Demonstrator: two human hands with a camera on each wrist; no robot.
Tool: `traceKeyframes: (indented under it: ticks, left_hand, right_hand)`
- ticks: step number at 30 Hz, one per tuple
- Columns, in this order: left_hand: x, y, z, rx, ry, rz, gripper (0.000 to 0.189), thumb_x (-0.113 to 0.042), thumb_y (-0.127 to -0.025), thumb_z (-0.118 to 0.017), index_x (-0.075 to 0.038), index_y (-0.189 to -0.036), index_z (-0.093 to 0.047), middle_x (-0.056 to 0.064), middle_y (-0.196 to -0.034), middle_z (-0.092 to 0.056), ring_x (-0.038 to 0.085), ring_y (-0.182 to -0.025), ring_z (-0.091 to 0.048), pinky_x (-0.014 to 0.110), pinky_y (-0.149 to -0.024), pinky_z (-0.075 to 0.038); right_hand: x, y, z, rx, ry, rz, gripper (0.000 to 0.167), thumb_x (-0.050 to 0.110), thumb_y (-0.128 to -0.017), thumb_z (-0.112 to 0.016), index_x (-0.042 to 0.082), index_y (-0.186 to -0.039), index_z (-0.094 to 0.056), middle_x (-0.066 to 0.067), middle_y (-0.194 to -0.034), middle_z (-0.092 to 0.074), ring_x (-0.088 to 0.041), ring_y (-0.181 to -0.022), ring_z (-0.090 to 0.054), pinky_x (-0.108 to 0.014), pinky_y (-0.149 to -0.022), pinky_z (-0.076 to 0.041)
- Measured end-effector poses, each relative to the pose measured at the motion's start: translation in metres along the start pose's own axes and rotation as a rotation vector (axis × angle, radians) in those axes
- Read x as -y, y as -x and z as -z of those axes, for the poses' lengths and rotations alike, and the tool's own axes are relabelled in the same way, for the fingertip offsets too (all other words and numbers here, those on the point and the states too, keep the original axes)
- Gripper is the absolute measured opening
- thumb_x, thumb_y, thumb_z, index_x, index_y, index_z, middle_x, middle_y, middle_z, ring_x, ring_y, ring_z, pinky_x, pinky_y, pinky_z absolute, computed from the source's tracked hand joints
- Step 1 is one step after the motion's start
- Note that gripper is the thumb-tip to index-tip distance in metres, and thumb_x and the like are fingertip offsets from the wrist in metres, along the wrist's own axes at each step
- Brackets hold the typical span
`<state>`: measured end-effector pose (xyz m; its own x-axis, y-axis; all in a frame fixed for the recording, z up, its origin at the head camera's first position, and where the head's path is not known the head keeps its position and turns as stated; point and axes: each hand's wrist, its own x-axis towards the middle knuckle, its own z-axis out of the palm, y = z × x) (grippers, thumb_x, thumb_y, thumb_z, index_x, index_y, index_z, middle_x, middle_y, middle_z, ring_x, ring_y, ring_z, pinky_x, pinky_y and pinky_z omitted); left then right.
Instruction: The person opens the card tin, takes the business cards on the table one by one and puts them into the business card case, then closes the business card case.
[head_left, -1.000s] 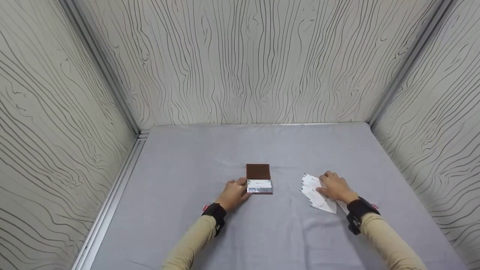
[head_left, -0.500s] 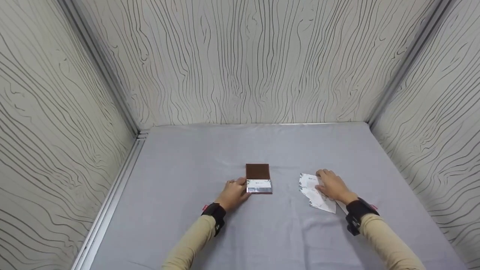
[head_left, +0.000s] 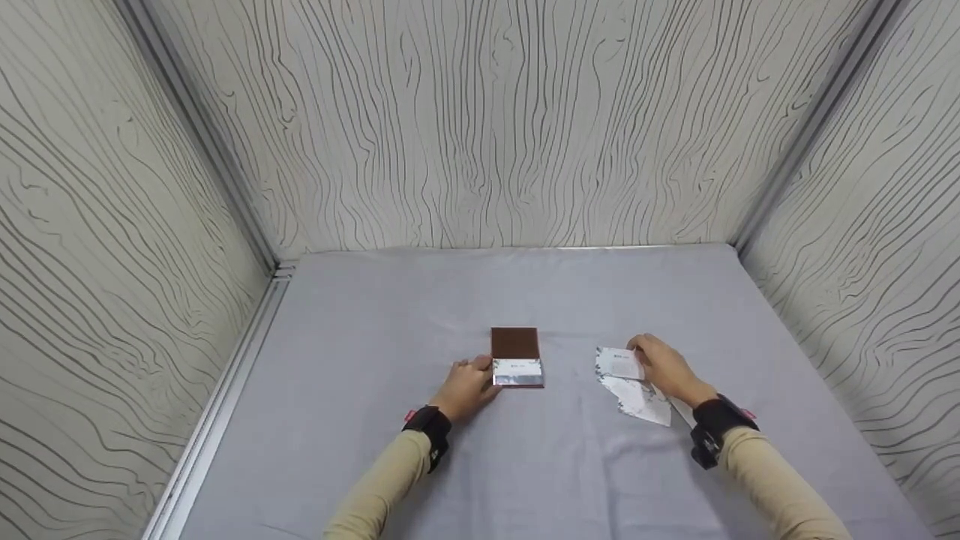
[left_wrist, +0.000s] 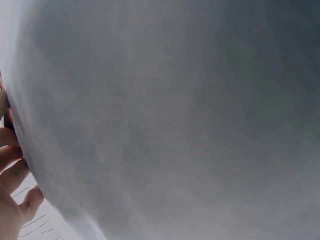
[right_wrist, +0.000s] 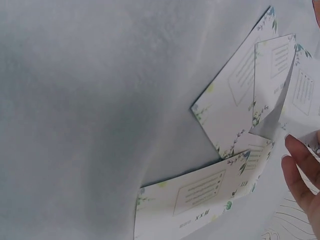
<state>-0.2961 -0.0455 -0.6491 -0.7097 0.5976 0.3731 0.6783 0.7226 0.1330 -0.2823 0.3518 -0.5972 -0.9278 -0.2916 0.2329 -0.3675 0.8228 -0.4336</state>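
Observation:
An opened brown card holder [head_left: 514,343] lies on the grey cloth, with a white business card [head_left: 517,367] showing in its lower half. My left hand [head_left: 463,388] grips the holder's left edge; only fingers [left_wrist: 15,175] appear at the border of the left wrist view. To the right, my right hand [head_left: 666,370] pinches a white business card [head_left: 618,362] by its right side. That card [right_wrist: 302,97] is tilted up off the others in the right wrist view. Several printed cards [right_wrist: 190,200] with leafy corners lie overlapping beneath, partly covered by the right hand in the head view.
Wrinkled grey cloth [head_left: 375,315] covers the tabletop. Wood-grain patterned panels [head_left: 480,120] stand behind and on both sides, and a metal rail [head_left: 225,405] runs along the left edge.
My right hand has drawn back slightly from over the cards and now lifts the top one by its side, showing more of its face. The left hand and holder stay put.

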Motion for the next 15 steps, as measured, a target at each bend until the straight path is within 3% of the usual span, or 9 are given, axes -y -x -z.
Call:
traceKeyframes:
  ticks: [9,15]
  left_hand:
    - [-0.0002,-0.0004,-0.0009,-0.024,-0.003,-0.001,0.028,-0.028,-0.092,-0.070,-0.007,-0.111,-0.071,0.008,-0.110,-0.063,0.027,-0.094,-0.066,0.045,-0.082,-0.048]
    - [-0.0005,-0.0005,-0.0008,-0.034,0.001,-0.005,0.029,-0.027,-0.092,-0.071,-0.006,-0.112,-0.071,0.008,-0.110,-0.064,0.026,-0.095,-0.066,0.045,-0.084,-0.049]
  right_hand:
    - [0.0050,-0.0047,0.0009,-0.030,0.008,0.010,0.017,-0.010,-0.093,-0.054,-0.004,-0.107,-0.062,-0.016,-0.100,-0.061,-0.038,-0.095,-0.062,-0.054,-0.083,-0.049]
    - [0.0074,-0.0091,-0.0001,-0.047,-0.005,0.011,0.025,-0.015,-0.084,-0.061,-0.004,-0.106,-0.063,-0.015,-0.099,-0.058,-0.034,-0.092,-0.060,-0.052,-0.081,-0.050]
